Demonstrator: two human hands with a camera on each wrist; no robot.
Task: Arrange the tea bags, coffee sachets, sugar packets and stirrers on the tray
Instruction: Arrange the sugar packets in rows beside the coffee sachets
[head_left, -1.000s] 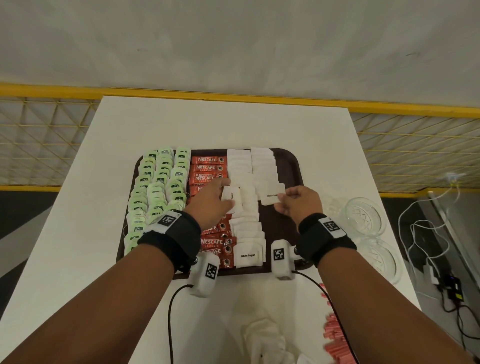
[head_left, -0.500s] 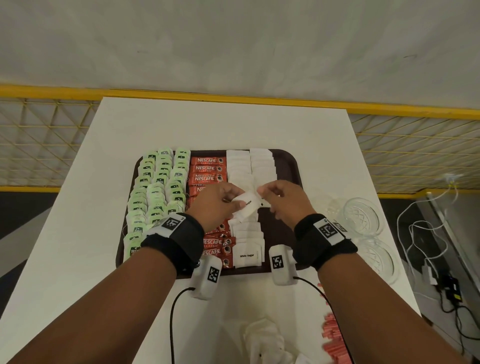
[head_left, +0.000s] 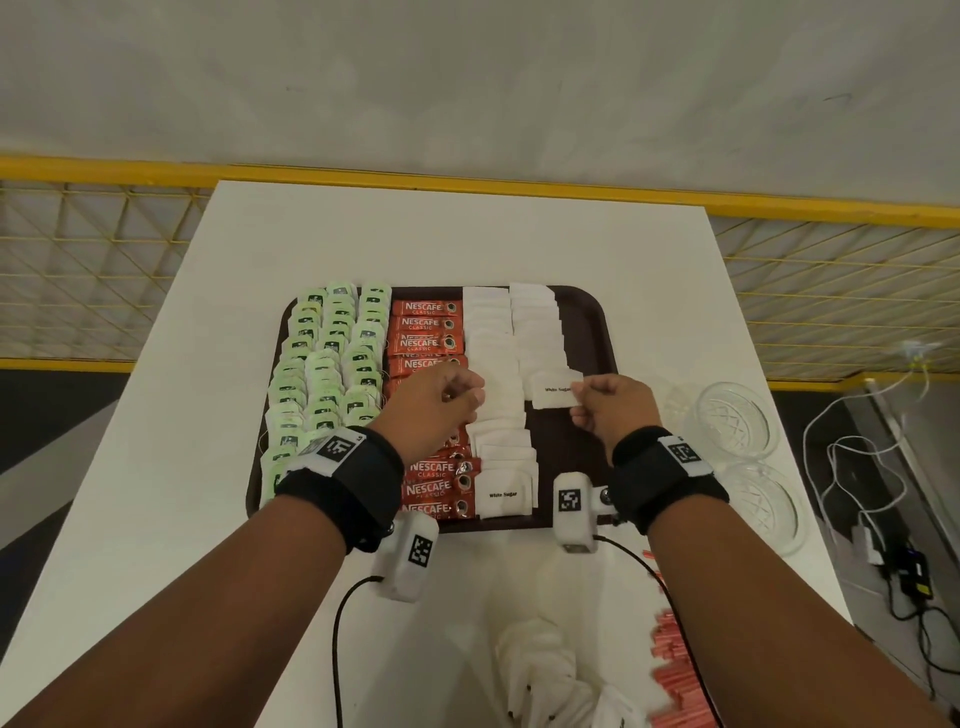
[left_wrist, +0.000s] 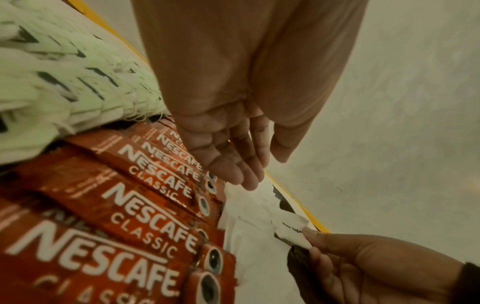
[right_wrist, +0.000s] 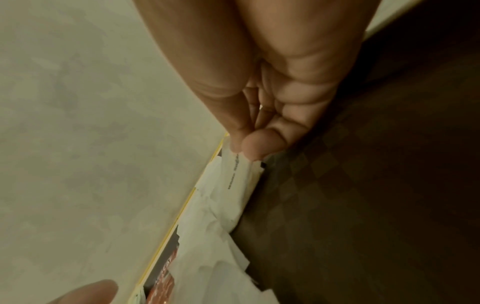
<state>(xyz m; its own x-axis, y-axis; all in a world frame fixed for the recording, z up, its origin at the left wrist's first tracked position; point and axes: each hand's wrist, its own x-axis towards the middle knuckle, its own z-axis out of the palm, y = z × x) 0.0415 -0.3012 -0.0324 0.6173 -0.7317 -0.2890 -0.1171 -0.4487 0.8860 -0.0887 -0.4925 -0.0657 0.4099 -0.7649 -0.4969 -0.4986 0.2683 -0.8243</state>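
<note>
Two hands work over the tray (head_left: 597, 332) in the head view. We find the right hand (head_left: 613, 410) pinching a sugar packet (head_left: 555, 391) at the near end of the right-hand sugar column; the left hand (head_left: 436, 405) hangs over the seam between the coffee sachets (head_left: 423, 325) and the first sugar column, holding nothing we can see. Tea bags (head_left: 332, 358) fill the left of the tray. Pink stirrers (head_left: 670, 660) lie on the table (head_left: 363, 234) near the body, off the tray, beside a heap of loose white packets (head_left: 545, 670). Two glass dishes (head_left: 737, 421) stand right of the tray.

In the left wrist view the left fingers (left_wrist: 233, 162) hang loosely apart, empty, above the sachets. The other hand's thumb and finger clamp the packet's corner.

In the right wrist view thumb and fingertips (right_wrist: 253, 147) are pressed together on the packet's edge, above the white row.

Risks, in our judgement: a corner pinch may let the packet twist and land crooked; the overlapped rows could slide if brushed; the wrist cable could drag the stirrers.
</note>
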